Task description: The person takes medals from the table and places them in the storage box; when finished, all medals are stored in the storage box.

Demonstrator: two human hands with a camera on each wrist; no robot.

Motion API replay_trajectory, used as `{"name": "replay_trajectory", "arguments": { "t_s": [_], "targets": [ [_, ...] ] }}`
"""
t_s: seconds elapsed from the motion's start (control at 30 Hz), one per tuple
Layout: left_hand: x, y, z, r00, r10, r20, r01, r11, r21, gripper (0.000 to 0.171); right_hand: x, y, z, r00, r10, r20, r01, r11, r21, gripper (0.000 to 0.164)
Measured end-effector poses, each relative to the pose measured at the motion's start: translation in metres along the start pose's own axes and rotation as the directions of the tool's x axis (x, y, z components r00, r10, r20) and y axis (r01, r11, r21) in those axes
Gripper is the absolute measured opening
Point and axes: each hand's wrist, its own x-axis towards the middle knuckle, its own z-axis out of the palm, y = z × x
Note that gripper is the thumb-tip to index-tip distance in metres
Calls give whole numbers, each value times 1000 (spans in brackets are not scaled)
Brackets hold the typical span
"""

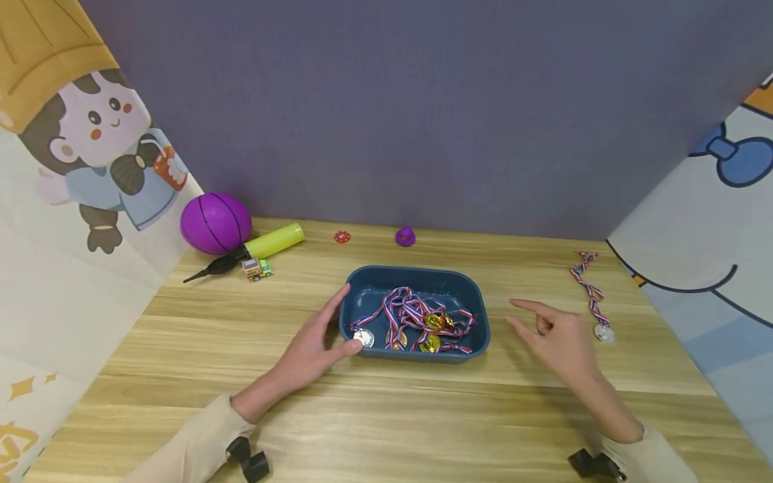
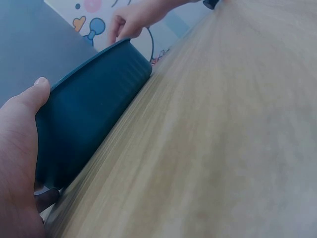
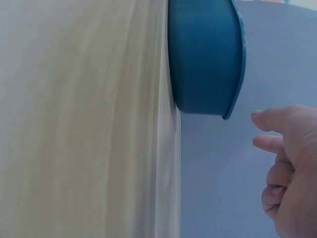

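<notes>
A dark blue plastic bin (image 1: 417, 356) stands on the wooden table, holding several gold and silver medals with striped ribbons (image 1: 403, 310). My left hand (image 1: 311, 352) grips the bin's left end, its thumb at the near corner of the rim and its fingers along the side. To the right of the bin, my right hand (image 1: 561, 342) hovers with nothing in it, thumb and index finger extended and apart, the other fingers curled. One silver medal (image 1: 604, 333) lies on the table beyond that hand, its ribbon (image 1: 590, 292) stretched toward the back.
At the back left sit a purple ball (image 1: 216, 224), a yellow hand pump (image 1: 274, 241) with a black nozzle, and a small toy truck (image 1: 257, 269). A red chip (image 1: 342, 237) and a purple ring-shaped piece (image 1: 405, 236) lie near the grey back wall (image 1: 423, 121).
</notes>
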Motion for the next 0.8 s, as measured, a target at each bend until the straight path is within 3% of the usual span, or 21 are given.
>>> {"name": "replay_trajectory", "arguments": {
  "t_s": [0.27, 0.8],
  "targets": [
    [-1, 0, 0, 1000, 0, 0, 0, 1000, 1, 103, -8, 19, -12, 998, 35, -55, -39, 997, -62, 38],
    [-1, 1, -1, 1000, -8, 3, 8, 1000, 2, 102, -23, 61, -35, 979, 164, -124, -172, 983, -61, 31]
  ]
}}
